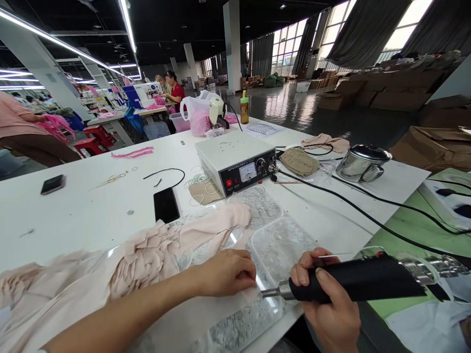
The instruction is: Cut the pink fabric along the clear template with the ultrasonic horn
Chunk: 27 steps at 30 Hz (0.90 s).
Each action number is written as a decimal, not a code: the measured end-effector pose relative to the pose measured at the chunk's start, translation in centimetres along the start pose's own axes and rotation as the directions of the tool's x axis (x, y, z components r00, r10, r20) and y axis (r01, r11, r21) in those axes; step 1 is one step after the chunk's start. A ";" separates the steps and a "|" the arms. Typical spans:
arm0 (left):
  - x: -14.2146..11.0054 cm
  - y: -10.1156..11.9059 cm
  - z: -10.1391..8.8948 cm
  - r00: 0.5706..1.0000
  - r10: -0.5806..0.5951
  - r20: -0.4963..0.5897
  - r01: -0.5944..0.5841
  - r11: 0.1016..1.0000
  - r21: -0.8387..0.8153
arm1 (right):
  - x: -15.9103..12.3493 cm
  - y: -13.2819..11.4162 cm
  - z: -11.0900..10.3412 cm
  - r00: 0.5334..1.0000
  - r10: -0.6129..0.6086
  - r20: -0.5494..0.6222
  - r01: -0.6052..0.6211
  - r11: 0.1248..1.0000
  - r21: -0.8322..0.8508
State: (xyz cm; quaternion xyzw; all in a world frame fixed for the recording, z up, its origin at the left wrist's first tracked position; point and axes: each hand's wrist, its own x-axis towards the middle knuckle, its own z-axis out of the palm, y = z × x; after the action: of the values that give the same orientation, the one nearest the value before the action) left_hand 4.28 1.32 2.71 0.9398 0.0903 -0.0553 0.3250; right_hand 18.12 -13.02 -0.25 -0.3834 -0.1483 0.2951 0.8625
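My right hand [331, 299] is wrapped round the black body of an ultrasonic welding gun [356, 280], held nearly level with its metal tip pointing left. That tip is right beside a small edge of pale pink fabric [209, 225]. My left hand [231, 274] rests on the fabric with its fingers curled and pinched at this edge, close to the tip. More of the fabric lies gathered in folds to the left, beyond my forearm. Beneath it is a clear, marked plastic mat [272, 245].
A control box [243, 162] with a dial stands ahead, its black cable [331, 193] running right to the gun. Two phones [166, 205], scissors [110, 181], elastic loops and a metal mug [364, 162] lie about the white table [84, 211]. Co-workers sit or stand beyond.
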 end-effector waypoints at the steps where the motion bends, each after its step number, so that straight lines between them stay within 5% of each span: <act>1: 0.1 0.2 0.0 1.000 -0.022 0.005 0.022 1.000 0.005 | 0.0 0.0 0.0 1.000 0.000 0.000 0.000 1.000 -0.004; 27: 1.2 1.9 -0.7 0.957 -0.224 0.186 0.203 0.971 0.125 | -0.6 0.0 -0.9 0.998 -0.005 0.059 0.007 1.000 -0.029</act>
State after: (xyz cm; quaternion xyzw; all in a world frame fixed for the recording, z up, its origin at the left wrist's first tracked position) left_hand 5.90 0.45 4.16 0.9300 0.1555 -0.1882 0.2748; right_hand 18.09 -13.96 -0.87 -0.3868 -0.1791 0.3012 0.8530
